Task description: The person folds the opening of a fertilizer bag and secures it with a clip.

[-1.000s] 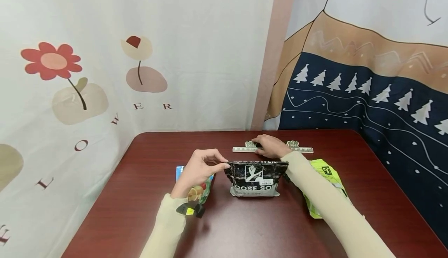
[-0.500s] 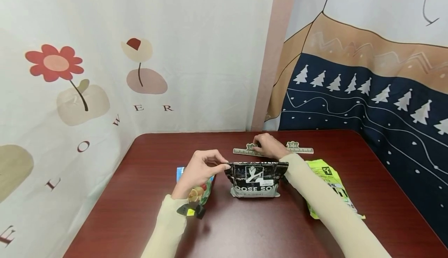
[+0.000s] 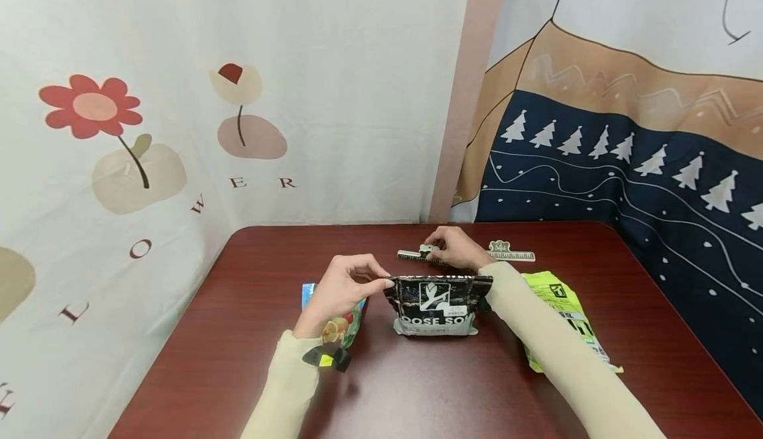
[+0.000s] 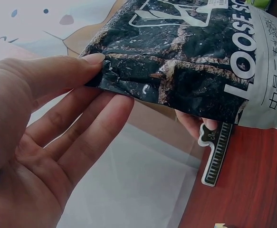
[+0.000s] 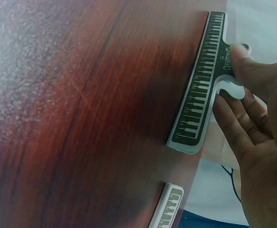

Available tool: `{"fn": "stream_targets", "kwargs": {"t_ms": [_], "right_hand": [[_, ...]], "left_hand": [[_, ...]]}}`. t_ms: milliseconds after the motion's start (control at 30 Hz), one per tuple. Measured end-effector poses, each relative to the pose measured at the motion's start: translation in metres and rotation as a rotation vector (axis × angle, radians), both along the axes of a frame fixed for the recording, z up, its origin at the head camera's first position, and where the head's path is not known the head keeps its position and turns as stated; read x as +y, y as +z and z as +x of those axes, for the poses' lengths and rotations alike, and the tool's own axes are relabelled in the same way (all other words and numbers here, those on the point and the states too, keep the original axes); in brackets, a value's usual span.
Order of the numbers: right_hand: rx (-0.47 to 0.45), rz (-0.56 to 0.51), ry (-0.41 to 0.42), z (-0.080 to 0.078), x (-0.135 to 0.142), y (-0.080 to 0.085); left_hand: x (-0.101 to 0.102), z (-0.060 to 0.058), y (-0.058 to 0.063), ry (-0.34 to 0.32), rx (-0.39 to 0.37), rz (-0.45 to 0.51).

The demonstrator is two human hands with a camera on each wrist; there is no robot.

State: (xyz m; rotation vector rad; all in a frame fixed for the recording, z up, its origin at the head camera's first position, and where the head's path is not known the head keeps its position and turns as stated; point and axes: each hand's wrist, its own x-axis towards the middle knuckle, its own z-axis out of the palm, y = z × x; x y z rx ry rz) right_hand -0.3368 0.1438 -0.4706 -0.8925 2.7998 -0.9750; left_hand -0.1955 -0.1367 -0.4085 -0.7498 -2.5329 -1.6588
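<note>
My left hand pinches the upper left corner of a black-and-white bag printed "LOOSE SO…", which stands upright on the table. In the left wrist view the thumb lies over the bag's top edge, with fingers beneath. Behind the bag, my right hand pinches the handle of a piano-key-patterned clip. The right wrist view shows its thumb on one side of the clip's handle and fingers on the other, the clip tilted up near the table surface. Whether its jaws are parted is unclear.
A second, similar clip lies to the right of my right hand. Under my right forearm is a yellow-green bag. A blue-and-green bag with fruit pictures lies partly hidden behind my left hand. Curtains stand behind the table.
My right hand has taken the left clip by its handle and tipped it up, shifting slightly left. My left hand keeps its hold on the bag's corner.
</note>
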Motion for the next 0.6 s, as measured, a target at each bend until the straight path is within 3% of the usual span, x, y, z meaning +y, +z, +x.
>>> {"fn": "stream_targets", "kwargs": {"t_ms": [133,367,600], "right_hand": [[0.024,0.007,-0.005,0.003,0.004,0.000],[0.016,-0.087,-0.072,0.011,0.008,0.005],[0.024,-0.166,-0.085,0.017,0.008,0.013]], "left_hand": [[0.000,0.000,0.000,0.003,-0.003,-0.007],[0.001,0.000,0.000,-0.010,0.012,0.003],[0.000,0.001,0.002,-0.009,0.010,0.004]]}}
